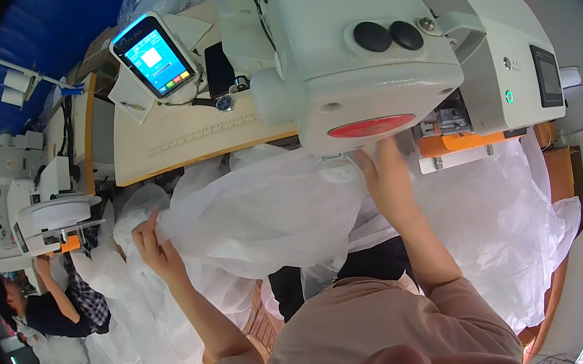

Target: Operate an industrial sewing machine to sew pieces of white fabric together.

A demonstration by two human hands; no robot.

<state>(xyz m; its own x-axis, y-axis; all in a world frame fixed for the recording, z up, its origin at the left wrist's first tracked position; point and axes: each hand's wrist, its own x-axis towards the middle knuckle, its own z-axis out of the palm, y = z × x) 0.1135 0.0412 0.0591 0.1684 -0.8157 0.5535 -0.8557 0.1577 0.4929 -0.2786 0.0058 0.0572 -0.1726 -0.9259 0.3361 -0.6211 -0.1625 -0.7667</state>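
Note:
White sheer fabric (259,215) lies in loose folds across my lap and up to the white sewing machine (370,49). At the left, my left hand (156,249) has its fingers closed on the fabric's edge, the index finger stretched forward along it. My right hand (387,177) reaches under the machine head, thumb and fingers on either side of a bit of the fabric. The machine head hides part of those fingertips, and the needle is out of sight.
Left of the machine, a touchscreen panel (154,57) and a wristwatch (225,103) are on the table (191,136). A white unit with an orange part (458,143) stands right. More white fabric (495,237) piles there. A person (52,306) sits at another machine, far left.

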